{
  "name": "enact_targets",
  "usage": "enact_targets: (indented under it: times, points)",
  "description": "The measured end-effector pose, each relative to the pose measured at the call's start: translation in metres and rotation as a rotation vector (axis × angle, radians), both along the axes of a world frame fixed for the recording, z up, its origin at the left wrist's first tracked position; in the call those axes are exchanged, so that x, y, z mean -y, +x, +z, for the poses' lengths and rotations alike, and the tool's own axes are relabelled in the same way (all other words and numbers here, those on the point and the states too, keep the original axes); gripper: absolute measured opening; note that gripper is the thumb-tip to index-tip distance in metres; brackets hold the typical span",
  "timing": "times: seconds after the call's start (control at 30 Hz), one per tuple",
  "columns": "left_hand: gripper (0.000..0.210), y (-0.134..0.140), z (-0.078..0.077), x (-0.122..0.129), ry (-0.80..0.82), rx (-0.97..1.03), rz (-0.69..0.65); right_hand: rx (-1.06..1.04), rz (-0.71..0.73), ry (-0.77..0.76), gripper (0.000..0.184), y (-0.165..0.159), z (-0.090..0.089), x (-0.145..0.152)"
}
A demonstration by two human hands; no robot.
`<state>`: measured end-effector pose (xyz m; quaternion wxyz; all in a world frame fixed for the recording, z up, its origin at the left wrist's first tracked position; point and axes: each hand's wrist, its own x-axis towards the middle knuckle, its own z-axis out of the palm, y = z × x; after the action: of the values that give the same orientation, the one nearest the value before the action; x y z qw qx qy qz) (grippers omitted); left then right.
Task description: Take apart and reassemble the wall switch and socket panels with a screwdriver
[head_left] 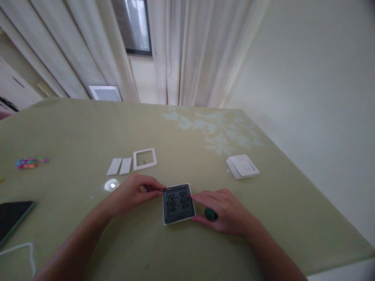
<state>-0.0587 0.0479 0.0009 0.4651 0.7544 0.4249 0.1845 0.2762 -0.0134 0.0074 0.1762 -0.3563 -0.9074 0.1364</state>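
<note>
Apparently the uncovering is done: a white frame [145,166] and two panels [114,166] are lying loose. The dark module [178,205], seemingly the part left, is sitting in its white box [179,221] between the hands; the left hand [133,195] is pinching the box's corner, the right hand [224,210] bracing its edge and cradling a screwdriver [210,214].

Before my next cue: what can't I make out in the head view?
Head view:
Green-handled screwdriver: middle hidden by the right hand.
Switch module: underside hidden, facing away.
Left hand: fingertip contact too small to tell.
Dark flat device: cut off by left edge.
Colorful pieces: shapes blurred.
</note>
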Motion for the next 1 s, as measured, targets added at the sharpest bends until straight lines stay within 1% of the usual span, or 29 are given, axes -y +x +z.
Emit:
enact_targets:
  times: [0.1,0.2,0.3,0.4,0.5,0.57,0.7,0.77,0.93,1.0]
  points:
    - [0.021,-0.004,0.004,0.000,0.002,-0.002,0.001,0.012,-0.004,-0.001,0.050,0.000,0.001,0.000]
    - [0.019,-0.010,0.009,0.001,0.042,0.006,0.047,-0.004,-0.006,0.027,0.051,0.001,0.002,0.000]
    - [0.017,-0.009,0.012,0.003,0.111,0.088,0.082,-0.023,-0.020,0.062,0.049,0.001,0.003,0.000]
    - [0.012,0.000,0.013,0.008,0.157,0.205,0.009,-0.029,-0.023,0.098,0.048,0.000,0.005,0.000]
    - [0.013,0.011,0.012,0.012,0.164,0.252,-0.064,-0.009,-0.019,0.108,0.047,0.000,0.005,0.002]
    - [0.012,0.013,0.012,0.013,0.158,0.241,-0.069,-0.007,-0.011,0.110,0.046,0.000,0.005,0.002]
    - [0.006,0.012,0.010,0.014,0.148,0.160,-0.046,-0.010,-0.003,0.113,0.046,0.000,0.006,0.001]
    - [0.007,0.012,0.010,0.015,0.172,0.145,-0.055,-0.010,-0.003,0.118,0.046,0.000,0.007,0.000]
    - [0.008,0.015,0.012,0.017,0.260,0.197,-0.108,-0.024,-0.004,0.149,0.044,0.000,0.009,0.001]
    - [0.008,0.016,0.012,0.019,0.280,0.178,-0.117,-0.025,-0.004,0.149,0.045,0.000,0.009,0.001]
